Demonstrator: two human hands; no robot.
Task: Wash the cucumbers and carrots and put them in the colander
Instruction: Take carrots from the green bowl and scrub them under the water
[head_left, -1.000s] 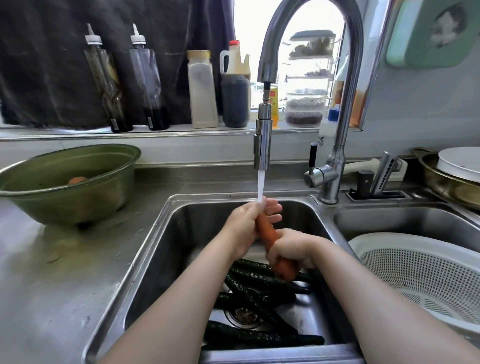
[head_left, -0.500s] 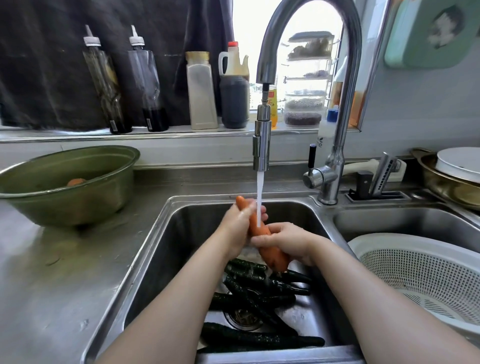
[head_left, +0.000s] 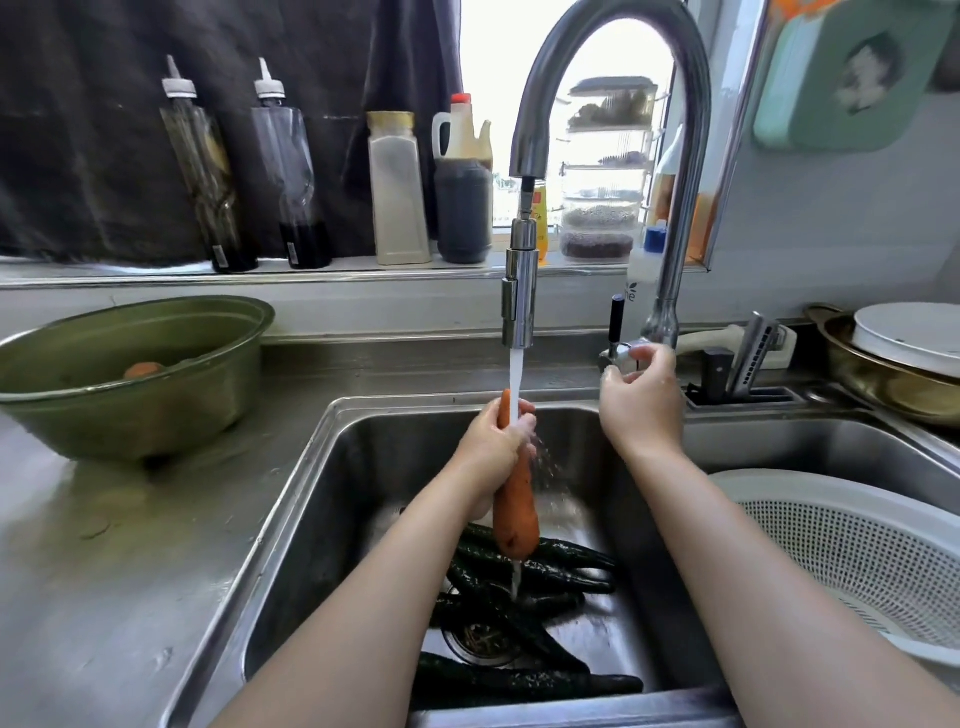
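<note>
Under the tap (head_left: 519, 306), left hand (head_left: 491, 447) fingers (head_left: 525, 422) wrap the carrot (head_left: 515, 506); right hand (head_left: 641, 402) pinches the tap's handle (head_left: 616, 318). Wet, stiff, probably slippery: grip mid-length

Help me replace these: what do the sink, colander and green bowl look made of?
Sink: stainless steel, brushed, grey sheen with reflections. Colander: probably white plastic, matte, fine moulded holes. Green bowl: glossy, thin rim; metal or plastic, unclear.

Long orange carrot (head_left: 514, 512) hanging over dark green bumpy cucumbers (head_left: 550, 569)
Its thick end is pointing down; the cucumbers are lying criss-crossed in the steel sink (head_left: 317, 467), with the white perforated plastic colander (head_left: 862, 551) sitting alongside.
</note>
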